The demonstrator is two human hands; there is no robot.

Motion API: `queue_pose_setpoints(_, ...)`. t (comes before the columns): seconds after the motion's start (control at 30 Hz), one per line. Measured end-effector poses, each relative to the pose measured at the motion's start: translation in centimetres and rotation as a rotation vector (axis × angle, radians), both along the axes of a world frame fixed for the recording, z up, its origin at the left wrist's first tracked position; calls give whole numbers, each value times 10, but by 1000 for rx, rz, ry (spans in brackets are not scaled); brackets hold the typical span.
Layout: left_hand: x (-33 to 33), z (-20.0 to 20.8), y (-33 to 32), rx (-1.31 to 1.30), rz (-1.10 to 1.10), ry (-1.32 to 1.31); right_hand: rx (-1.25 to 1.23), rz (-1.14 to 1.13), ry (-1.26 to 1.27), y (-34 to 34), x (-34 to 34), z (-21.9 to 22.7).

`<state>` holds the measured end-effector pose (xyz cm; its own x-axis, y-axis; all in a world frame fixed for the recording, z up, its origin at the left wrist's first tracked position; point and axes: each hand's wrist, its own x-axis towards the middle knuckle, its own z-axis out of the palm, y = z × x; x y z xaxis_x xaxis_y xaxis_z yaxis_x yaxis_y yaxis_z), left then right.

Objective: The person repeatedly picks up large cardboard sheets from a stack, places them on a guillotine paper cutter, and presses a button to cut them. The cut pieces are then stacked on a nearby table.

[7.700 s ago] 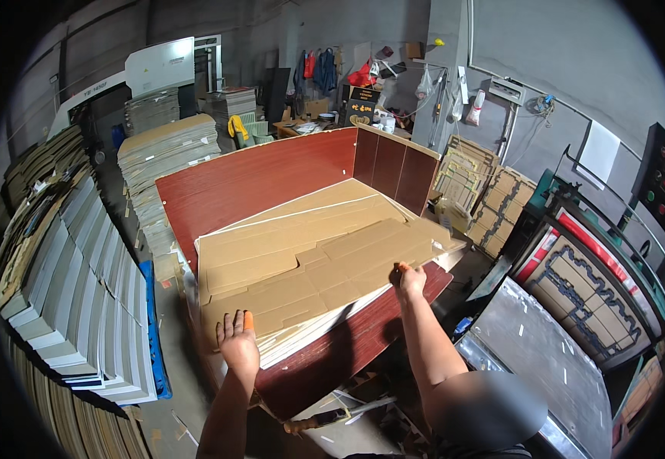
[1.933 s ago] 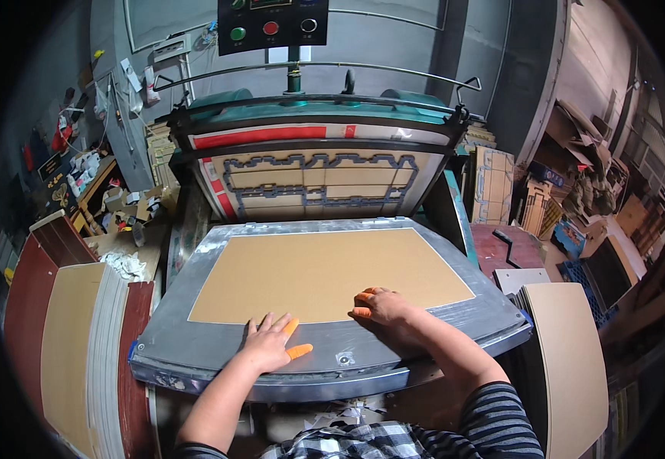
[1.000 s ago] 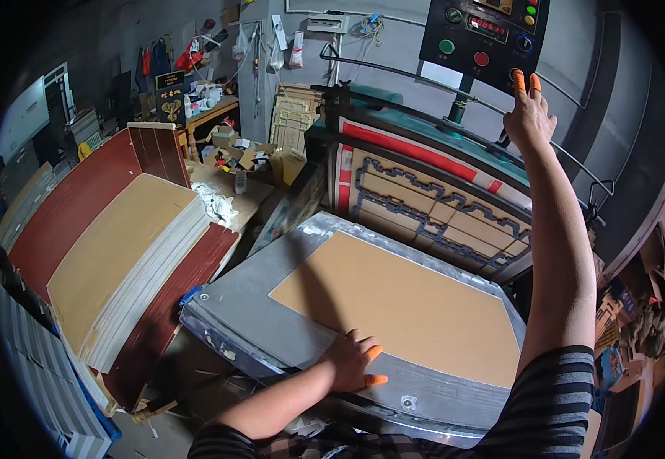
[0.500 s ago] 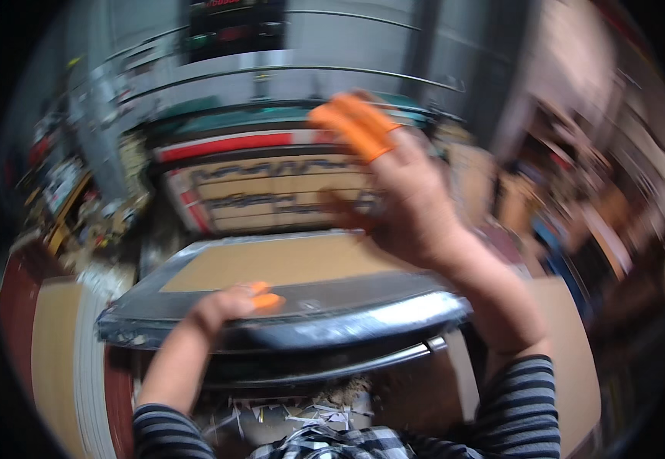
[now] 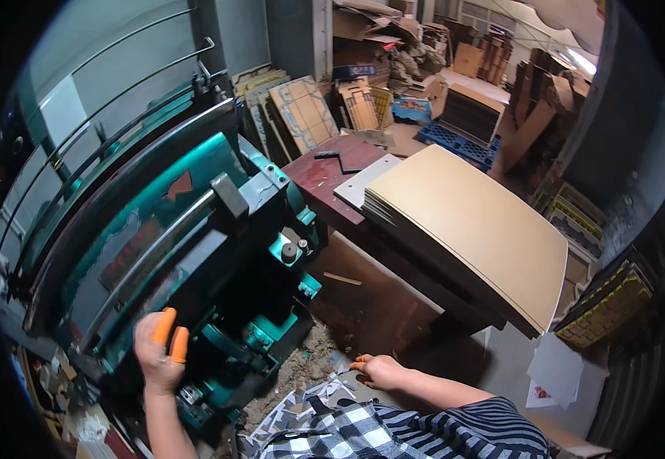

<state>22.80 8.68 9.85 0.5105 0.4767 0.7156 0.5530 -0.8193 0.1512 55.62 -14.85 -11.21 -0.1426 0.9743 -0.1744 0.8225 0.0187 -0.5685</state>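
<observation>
My left hand (image 5: 161, 353) is raised in front of the green machine (image 5: 218, 268), with orange covers on two fingers. Those fingers stand apart, and nothing shows between them. Low and close to my body, my right hand (image 5: 382, 372) has its fingers curled in, with orange on the tips. Whether anything sits in that grip is hidden. White paper scraps (image 5: 286, 413) and grey-brown debris (image 5: 302, 371) lie below and beside it. Farther right, a stack of tan cardboard sheets (image 5: 470, 222) rests beside a dark red tabletop (image 5: 329, 168), away from both hands.
A black angled handle (image 5: 336, 161) lies on the red tabletop. Wooden die boards (image 5: 302, 115) lean behind it. A blue pallet (image 5: 459, 145) and a blue crate (image 5: 411, 109) stand on the floor beyond. White papers (image 5: 554, 375) lie at the right, near yellow-edged boards (image 5: 608, 306).
The view has swung right, bringing the cardboard stack into sight. My right hand has come down from its raised position to beside my body. My left hand no longer lies by the machine's flat bed.
</observation>
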Motion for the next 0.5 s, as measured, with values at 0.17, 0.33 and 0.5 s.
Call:
queue_pose_setpoints(0.17,13,-10,-58,41,-114,64,-41,168,-124,10,-12,-19)
queue_pose_setpoints(0.33,9,11,-95,89,-97,-2,122,261,-16,42,-42,-24)
queue_pose_setpoints(0.5,-2,19,-131,131,-50,5,112,345,24,37,-55,4)
